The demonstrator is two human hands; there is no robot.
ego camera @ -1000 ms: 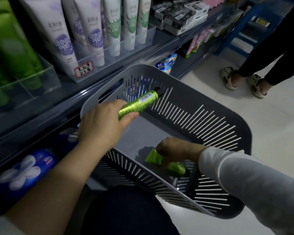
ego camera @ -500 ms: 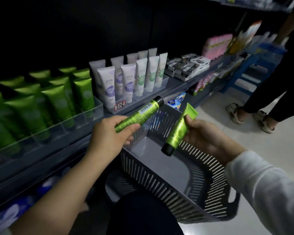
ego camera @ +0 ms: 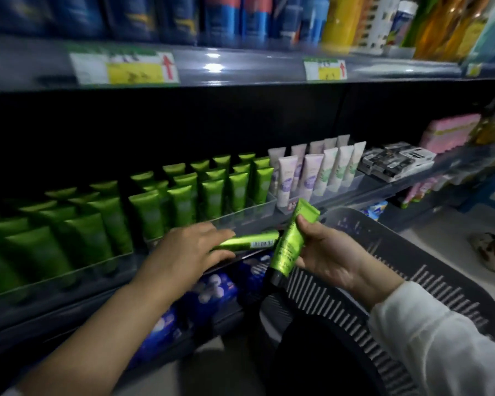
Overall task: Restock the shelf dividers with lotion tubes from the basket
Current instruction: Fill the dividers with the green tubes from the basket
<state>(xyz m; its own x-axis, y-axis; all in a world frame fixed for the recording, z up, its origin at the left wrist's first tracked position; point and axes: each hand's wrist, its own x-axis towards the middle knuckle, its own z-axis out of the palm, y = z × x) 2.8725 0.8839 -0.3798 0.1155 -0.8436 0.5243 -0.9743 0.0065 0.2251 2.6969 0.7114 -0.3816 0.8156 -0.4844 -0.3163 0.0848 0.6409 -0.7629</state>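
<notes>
A dim shop aisle, with dark shelving running across the whole view. The upper shelf (ego camera: 240,67) carries blurred blue, yellow and orange bottles above yellow price labels (ego camera: 132,68). On the middle shelf (ego camera: 383,192), clear dividers (ego camera: 249,215) hold rows of upright green lotion tubes (ego camera: 180,204), with white and lavender tubes (ego camera: 312,175) just to their right, then flat boxes (ego camera: 395,161) and pink packs (ego camera: 446,132) farther along. Blue packets (ego camera: 209,292) sit on the shelf below. The grey slatted basket (ego camera: 412,261) sits low on the right, close against the shelving; its inside is too dark to read. A person's right arm in a white sleeve (ego camera: 440,347) reaches in over it. The left hand (ego camera: 183,250) hangs just in front of the dividers and pinches a barcoded lotion tube (ego camera: 249,242) lying sideways, fingers over it and thumb beneath. The right hand (ego camera: 326,252) is curled round a second lotion tube (ego camera: 289,244), held above the basket's near rim with the black cap down and the crimped end tilted up to the right. The two tubes meet end to side; I cannot tell whether they touch. Someone's sandalled foot (ego camera: 492,250) stands on the pale floor at the far right.
</notes>
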